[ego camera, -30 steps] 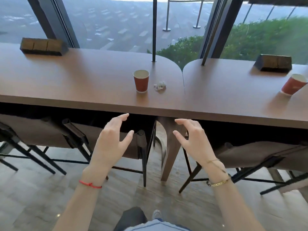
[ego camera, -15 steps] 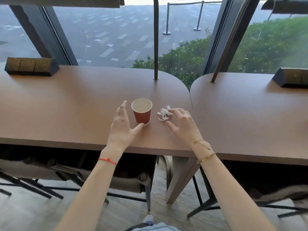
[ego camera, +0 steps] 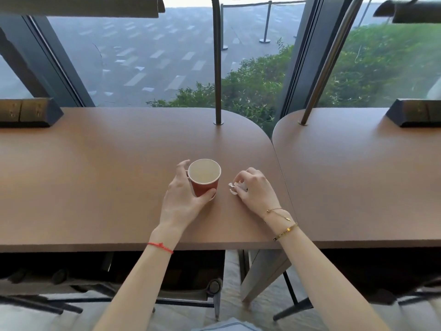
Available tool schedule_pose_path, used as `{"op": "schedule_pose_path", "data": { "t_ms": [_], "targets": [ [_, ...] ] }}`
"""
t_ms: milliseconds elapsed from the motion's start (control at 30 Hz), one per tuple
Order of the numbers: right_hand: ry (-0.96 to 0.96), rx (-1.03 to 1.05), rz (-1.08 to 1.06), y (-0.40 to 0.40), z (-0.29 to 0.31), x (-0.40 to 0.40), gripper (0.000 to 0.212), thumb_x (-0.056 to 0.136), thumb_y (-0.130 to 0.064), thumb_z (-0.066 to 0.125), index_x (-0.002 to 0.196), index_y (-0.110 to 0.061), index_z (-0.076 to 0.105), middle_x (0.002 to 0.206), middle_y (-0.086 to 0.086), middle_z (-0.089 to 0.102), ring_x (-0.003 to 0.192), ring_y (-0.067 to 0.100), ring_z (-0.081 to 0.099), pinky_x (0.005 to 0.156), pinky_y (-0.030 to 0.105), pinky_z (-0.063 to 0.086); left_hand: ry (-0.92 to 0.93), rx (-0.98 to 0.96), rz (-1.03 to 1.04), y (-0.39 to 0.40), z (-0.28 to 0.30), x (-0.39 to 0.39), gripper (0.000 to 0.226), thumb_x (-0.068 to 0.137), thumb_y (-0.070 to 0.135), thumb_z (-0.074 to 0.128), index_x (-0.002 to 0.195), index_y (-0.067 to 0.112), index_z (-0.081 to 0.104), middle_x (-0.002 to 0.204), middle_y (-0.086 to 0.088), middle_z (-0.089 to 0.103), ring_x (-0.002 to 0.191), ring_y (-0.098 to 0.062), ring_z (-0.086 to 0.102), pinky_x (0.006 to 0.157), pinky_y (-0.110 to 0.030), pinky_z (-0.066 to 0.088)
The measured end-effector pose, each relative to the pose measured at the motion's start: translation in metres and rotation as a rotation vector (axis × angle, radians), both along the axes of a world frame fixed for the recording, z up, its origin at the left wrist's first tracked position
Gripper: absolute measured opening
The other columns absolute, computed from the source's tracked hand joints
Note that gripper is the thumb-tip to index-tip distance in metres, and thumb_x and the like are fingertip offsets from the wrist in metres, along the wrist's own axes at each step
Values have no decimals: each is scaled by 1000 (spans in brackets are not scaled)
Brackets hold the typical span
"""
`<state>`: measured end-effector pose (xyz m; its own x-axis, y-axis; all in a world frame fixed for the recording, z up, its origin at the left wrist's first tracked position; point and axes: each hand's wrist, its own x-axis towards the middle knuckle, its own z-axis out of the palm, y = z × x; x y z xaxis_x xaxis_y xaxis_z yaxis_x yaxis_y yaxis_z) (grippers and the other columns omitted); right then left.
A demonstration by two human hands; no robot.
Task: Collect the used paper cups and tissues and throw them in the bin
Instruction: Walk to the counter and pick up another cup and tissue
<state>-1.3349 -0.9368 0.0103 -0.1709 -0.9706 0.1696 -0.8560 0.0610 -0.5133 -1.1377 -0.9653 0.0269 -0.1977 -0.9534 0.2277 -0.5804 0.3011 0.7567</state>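
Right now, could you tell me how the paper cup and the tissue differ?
The paper cup is red and stands upright; the tissue is white and crumpled. The left hand wraps the cup, while the right hand pinches the smaller tissue. Both rest on the same table.

Two brown counters (ego camera: 95,175) meet before tall daylit windows (ego camera: 155,56).

tissue (ego camera: 235,187): mostly hidden under right hand (ego camera: 254,189) fingers; only white scraps show
red paper cup (ego camera: 204,177): far side of wall hidden; contents unclear
socket boxes (ego camera: 26,112): cut by frame edges
chairs (ego camera: 186,283): largely hidden under desk (ego camera: 95,175)
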Motion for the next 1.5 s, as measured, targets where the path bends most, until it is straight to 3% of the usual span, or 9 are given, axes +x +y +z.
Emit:
{"op": "schedule_pose_path", "data": {
  "t_ms": [133, 233, 467, 700, 900, 1067, 1167, 1300, 1500],
  "targets": [
    [-71, -56, -56, 15, 3, 1, 5, 85, -17, 65, 87, -13, 66, 90, 0, 57, 89, 19, 53, 71, 22, 36, 31, -44, -55, 3, 3, 4, 69, 66, 34, 84, 122, 25, 44, 108, 14, 58, 97, -9, 57, 73, -11, 36],
    [-98, -122, -103, 39, 9, -1, 3, 85, -16, 65, 89, -16, 66, 90, -3, 57, 88, 15, 53, 74, 23, 43, 28, -54, -117, 9, 4, 6, 70, 65, 35, 84, 122, 27, 45, 110, 12, 61, 96, -7, 58, 75, -13, 40],
    [-152, -188, -318, 125, 15, -9, 11, 87, -15, 67, 95, -21, 65, 96, -9, 58, 92, 5, 56, 80, 13, 43, 43, -29, -316, 34, 9, -11, 64, 62, 46, 78, 113, 46, 41, 101, 30, 56, 94, 16, 52, 72, -1, 39],
    [-141, -220, -645, 227, 6, 1, 13, 88, -15, 65, 100, -21, 65, 97, -9, 59, 91, 3, 55, 81, 11, 44, 18, -45, -611, 76, 10, -40, 72, 65, 42, 85, 121, 37, 40, 105, 28, 53, 93, 3, 56, 73, -11, 42],
    [-137, -196, -937, 314, -12, 23, 13, 87, -15, 65, 99, -21, 65, 96, -9, 58, 88, 3, 54, 76, -1, 36, -15, -52, -887, 125, 1, -62, 74, 67, 39, 84, 124, 30, 38, 112, 20, 50, 97, -3, 55, 66, -3, 39],
    [-86, -201, -1150, 389, -21, 59, 13, 84, -12, 67, 94, -20, 64, 90, -8, 58, 81, 7, 52, 74, 10, 36, -44, -88, -1098, 178, -7, -74, 74, 69, 40, 83, 126, 33, 34, 109, 30, 42, 100, -4, 51, 71, -11, 38],
    [-76, -232, -1276, 435, -24, 90, 14, 82, -9, 68, 92, -18, 64, 90, -6, 59, 81, 9, 52, 75, 15, 37, -53, -82, -1227, 217, -9, -73, 74, 70, 42, 81, 126, 33, 33, 112, 24, 44, 103, -5, 52, 77, -20, 45],
    [-92, -250, -1430, 497, -26, 141, 15, 81, -8, 69, 92, -18, 65, 91, -7, 59, 83, 8, 54, 75, 14, 38, -47, -63, -1387, 274, -10, -64, 73, 70, 42, 81, 126, 28, 36, 114, 20, 48, 99, -5, 53, 73, -9, 40],
    [-105, -239, -1688, 603, -26, 247, 16, 82, -11, 68, 95, -20, 65, 94, -9, 60, 87, 8, 56, 78, 22, 44, -15, -6, -1613, 389, -12, -31, 70, 71, 41, 80, 125, 25, 40, 111, 23, 49, 98, -3, 53, 73, -8, 39]
  ]
}}
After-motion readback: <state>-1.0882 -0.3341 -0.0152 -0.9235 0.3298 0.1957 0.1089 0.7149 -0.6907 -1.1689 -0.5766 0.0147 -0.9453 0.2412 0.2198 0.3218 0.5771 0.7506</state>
